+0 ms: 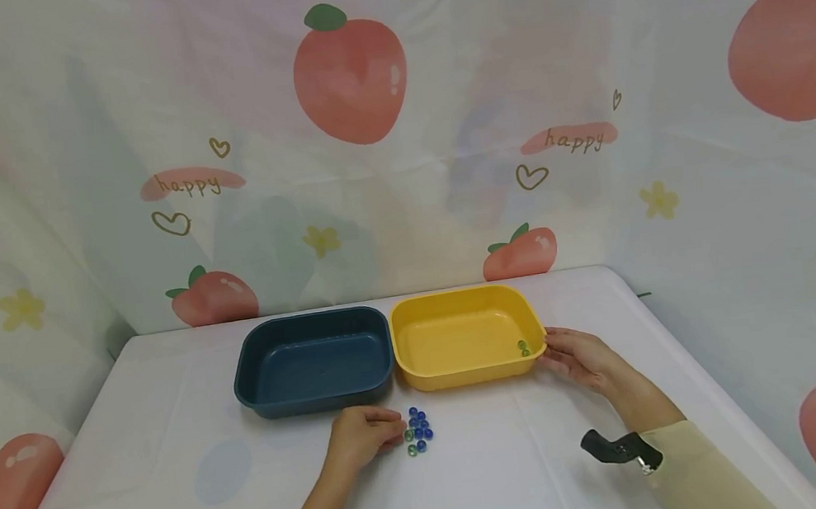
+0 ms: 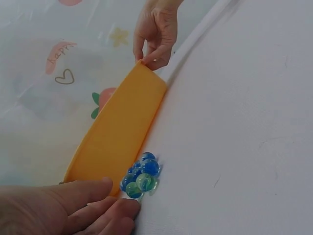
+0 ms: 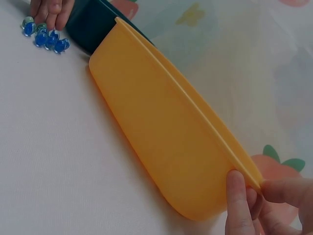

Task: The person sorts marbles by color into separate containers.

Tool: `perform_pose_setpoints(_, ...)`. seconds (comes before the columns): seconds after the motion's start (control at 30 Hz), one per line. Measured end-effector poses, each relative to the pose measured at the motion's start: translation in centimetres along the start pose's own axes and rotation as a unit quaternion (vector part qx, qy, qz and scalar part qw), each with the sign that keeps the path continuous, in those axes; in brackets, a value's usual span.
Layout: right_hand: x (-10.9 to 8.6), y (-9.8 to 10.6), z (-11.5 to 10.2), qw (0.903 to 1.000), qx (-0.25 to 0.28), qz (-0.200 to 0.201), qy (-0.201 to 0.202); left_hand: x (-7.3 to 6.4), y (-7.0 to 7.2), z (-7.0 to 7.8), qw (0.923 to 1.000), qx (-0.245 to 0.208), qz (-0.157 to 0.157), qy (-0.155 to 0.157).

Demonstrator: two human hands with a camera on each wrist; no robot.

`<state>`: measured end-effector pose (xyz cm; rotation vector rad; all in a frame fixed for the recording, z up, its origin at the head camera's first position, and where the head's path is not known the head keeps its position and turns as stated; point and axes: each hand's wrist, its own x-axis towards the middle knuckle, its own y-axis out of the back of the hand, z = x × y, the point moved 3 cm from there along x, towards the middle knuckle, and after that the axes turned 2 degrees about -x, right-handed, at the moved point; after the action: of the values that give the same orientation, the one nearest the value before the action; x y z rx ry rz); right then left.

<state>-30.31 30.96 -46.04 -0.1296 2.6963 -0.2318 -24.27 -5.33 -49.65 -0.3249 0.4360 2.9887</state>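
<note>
On the white tabletop lies a small cluster of glass marbles, several blue marbles (image 1: 418,433) and a few green marbles (image 1: 411,451). My left hand (image 1: 360,438) is just left of the cluster, its fingertips close against a green marble; whether they touch cannot be told. Its thumb and fingers look relaxed in the left wrist view, with no marble seen between them. My right hand (image 1: 579,357) pinches the right-hand rim of a yellow plastic tub (image 1: 458,378) between thumb and fingers. Inside that tub, green marbles (image 1: 522,345) sit at the right end.
A dark blue tub (image 1: 319,403) stands left of the yellow one, their sides nearly touching, both near the table's back edge. Behind the white-covered table (image 1: 498,469) hangs a peach-print cloth (image 1: 403,205). A black strap (image 1: 622,448) is at the right sleeve.
</note>
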Motion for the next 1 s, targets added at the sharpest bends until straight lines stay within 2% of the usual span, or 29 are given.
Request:
perform_pose_setpoints(0.3,0.2,0.1,-0.1,1.0,0.001,0.004,-0.001,-0.2,-0.6,0.5,0.9971,0.069,0.023,-0.025)
perform_pose_setpoints(0.63,0.1,0.0,0.0,1.0,0.007,-0.003,0.002,-0.8,-1.4,1.2,0.9898,0.126,0.057,-0.034)
perform_pose_setpoints(0.8,0.2,0.1,0.1,1.0,0.007,-0.001,-0.001,-0.8,-1.6,1.2,0.9857,0.148,0.07,-0.041)
perform_pose_setpoints(1.0,0.2,0.2,0.1,1.0,0.009,-0.002,0.001,-1.0,-1.8,1.3,0.9825,0.163,0.071,-0.055)
